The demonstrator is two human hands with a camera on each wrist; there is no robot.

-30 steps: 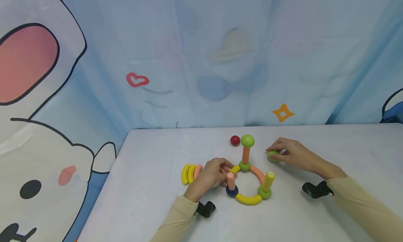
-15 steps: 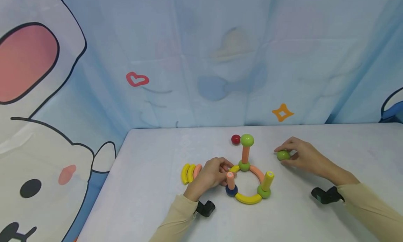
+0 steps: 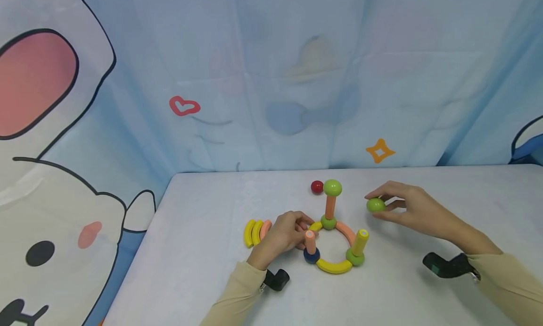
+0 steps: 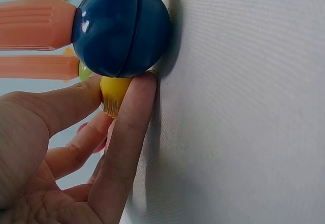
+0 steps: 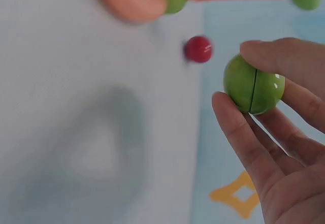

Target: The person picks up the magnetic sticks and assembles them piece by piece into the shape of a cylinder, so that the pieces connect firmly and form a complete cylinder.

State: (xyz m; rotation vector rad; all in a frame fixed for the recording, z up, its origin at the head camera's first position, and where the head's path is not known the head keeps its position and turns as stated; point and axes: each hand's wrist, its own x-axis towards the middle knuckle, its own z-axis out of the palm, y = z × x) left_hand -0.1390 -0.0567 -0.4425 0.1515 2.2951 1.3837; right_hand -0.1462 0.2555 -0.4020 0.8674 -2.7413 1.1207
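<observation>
My right hand (image 3: 409,205) pinches a green ball (image 5: 254,84) between thumb and fingers, raised above the table to the right of the ring. In the left wrist view, my left hand (image 4: 76,148) pinches a yellow curved piece (image 4: 114,94) next to the dark blue ball (image 4: 122,31). That piece is part of a ring of curved rods and balls. Upright rods stand on the ring: an orange one (image 3: 310,241) on the blue ball, a yellow one (image 3: 360,242) at the right, and a taller orange one (image 3: 330,207) at the back, topped by another green ball (image 3: 333,188).
A loose red ball (image 3: 316,187) lies behind the ring, near the table's back edge. Left of my left hand are two yellow curved rods (image 3: 253,232) and an orange curved rod (image 3: 265,229). A printed blue curtain (image 3: 254,80) hangs behind the white table (image 3: 203,269).
My right hand has moved away to the right and lifted the green ball off the table, then shifted slightly back left. My left hand has stayed at the ring.
</observation>
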